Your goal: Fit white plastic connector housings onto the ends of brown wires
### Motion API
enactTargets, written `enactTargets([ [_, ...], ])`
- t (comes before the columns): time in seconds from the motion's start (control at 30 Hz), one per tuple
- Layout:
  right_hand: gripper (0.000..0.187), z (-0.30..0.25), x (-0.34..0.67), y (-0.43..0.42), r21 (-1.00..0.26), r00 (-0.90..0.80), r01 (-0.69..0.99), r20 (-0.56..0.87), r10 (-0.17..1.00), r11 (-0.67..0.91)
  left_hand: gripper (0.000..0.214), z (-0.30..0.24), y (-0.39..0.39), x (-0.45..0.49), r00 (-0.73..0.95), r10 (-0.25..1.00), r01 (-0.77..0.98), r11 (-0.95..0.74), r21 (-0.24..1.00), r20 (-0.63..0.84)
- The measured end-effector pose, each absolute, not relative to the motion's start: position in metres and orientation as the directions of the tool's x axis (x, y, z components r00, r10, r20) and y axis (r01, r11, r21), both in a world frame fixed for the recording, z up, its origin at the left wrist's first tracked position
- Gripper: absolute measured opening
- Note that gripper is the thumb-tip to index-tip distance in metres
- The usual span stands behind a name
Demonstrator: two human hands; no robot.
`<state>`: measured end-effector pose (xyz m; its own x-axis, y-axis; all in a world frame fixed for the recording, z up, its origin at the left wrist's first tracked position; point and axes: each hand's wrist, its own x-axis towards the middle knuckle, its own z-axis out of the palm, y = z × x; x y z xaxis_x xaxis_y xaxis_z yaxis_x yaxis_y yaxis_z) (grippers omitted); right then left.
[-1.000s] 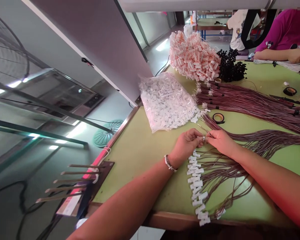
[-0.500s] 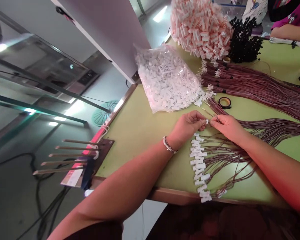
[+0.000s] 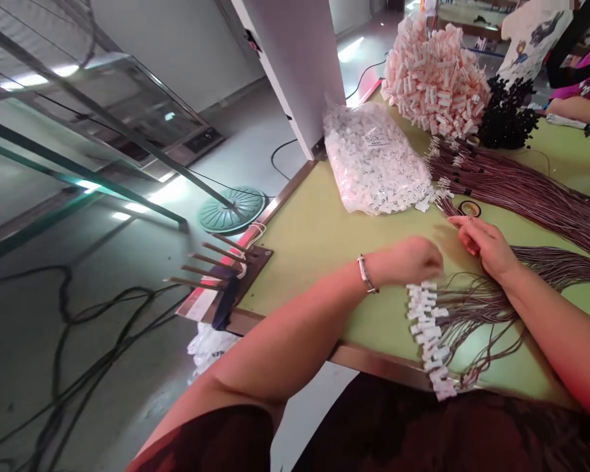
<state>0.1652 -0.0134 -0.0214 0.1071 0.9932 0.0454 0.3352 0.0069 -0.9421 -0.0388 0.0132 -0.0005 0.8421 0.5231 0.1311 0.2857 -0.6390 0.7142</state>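
My left hand is curled closed, slightly blurred, over the top end of a row of white plastic connectors. Whatever its fingers hold is hidden. Thin brown wires run rightward from those connectors. My right hand has its index finger stretched toward the terminal ends of a wire bundle, with the other fingers bent beneath. Whether a fingertip touches a wire cannot be made out. A roll of tape lies just beyond this hand.
A clear bag of small white connectors lies on the green table. Behind are a heap of pinkish-white parts, black parts and long wire bundles. A rack with rods sits at the left edge. Another person's arm shows far right.
My hands were together at a small white connector; now they are apart. The left moved down toward the connector row, the right toward the wire ends. The camera view has shifted left.
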Motion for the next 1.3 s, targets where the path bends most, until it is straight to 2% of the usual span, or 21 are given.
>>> enactTargets([
  [0.07, 0.045, -0.021, 0.163, -0.016, -0.974, 0.11, 0.229, 0.025, 0.994, -0.001, 0.027, -0.006, 0.027, -0.04, 0.671, 0.694, 0.494, -0.681, 0.541, 0.26],
  [0.1, 0.043, -0.021, 0.162, -0.017, -0.98, 0.122, 0.201, 0.02, 0.992, -0.005, 0.031, -0.009, 0.035, -0.041, 0.596, 0.734, 0.568, -0.672, 0.475, 0.327],
  [0.2, 0.036, -0.025, 0.159, -0.017, -0.972, 0.158, 0.235, 0.037, 0.987, -0.001, 0.034, -0.018, 0.057, -0.044, 0.503, 0.771, 0.692, -0.63, 0.354, 0.39],
  [0.37, 0.019, -0.029, 0.158, -0.02, -0.946, 0.172, 0.324, 0.056, 0.983, -0.003, 0.049, -0.023, 0.073, -0.049, 0.414, 0.835, 0.823, -0.513, 0.241, 0.362],
  [0.47, 0.014, -0.028, 0.157, -0.022, -0.929, 0.2, 0.37, 0.06, 0.978, -0.019, 0.058, -0.023, 0.072, -0.052, 0.334, 0.872, 0.878, -0.426, 0.218, 0.357],
  [0.63, 0.01, -0.026, 0.162, -0.021, -0.907, 0.16, 0.422, 0.087, 0.983, 0.011, 0.057, -0.016, 0.085, -0.045, 0.249, 0.907, 0.923, -0.328, 0.199, 0.341],
  [0.73, 0.01, -0.027, 0.171, -0.016, -0.906, 0.174, 0.423, 0.083, 0.981, 0.002, 0.055, -0.009, 0.109, -0.037, 0.277, 0.944, 0.914, -0.316, 0.255, 0.18],
  [0.8, 0.01, -0.028, 0.178, -0.011, -0.914, 0.203, 0.405, 0.082, 0.976, -0.008, 0.062, -0.009, 0.128, -0.033, 0.21, 0.976, 0.934, -0.215, 0.284, 0.048],
  [0.9, 0.011, -0.03, 0.187, -0.002, -0.88, 0.201, 0.474, 0.147, 0.968, 0.035, 0.074, -0.016, 0.148, -0.029, 0.078, 0.997, 0.946, -0.075, 0.314, 0.005],
  [1.0, 0.012, -0.034, 0.192, 0.005, -0.854, 0.253, 0.518, 0.205, 0.945, 0.047, 0.061, -0.025, 0.15, -0.029, 0.13, 0.96, 0.927, -0.206, 0.312, 0.248],
  [1.07, 0.011, -0.036, 0.191, 0.007, -0.834, 0.249, 0.549, 0.22, 0.943, 0.049, 0.053, -0.028, 0.142, -0.031, 0.177, 0.925, 0.902, -0.289, 0.32, 0.337],
  [1.17, 0.011, -0.037, 0.185, 0.005, -0.775, 0.207, 0.63, 0.239, 0.949, 0.058, 0.046, -0.026, 0.125, -0.036, 0.266, 0.908, 0.861, -0.375, 0.345, 0.324],
  [1.3, 0.011, -0.035, 0.179, 0.0, -0.704, 0.146, 0.705, 0.26, 0.954, 0.084, 0.044, -0.023, 0.104, -0.043, 0.387, 0.855, 0.812, -0.493, 0.313, 0.344],
])
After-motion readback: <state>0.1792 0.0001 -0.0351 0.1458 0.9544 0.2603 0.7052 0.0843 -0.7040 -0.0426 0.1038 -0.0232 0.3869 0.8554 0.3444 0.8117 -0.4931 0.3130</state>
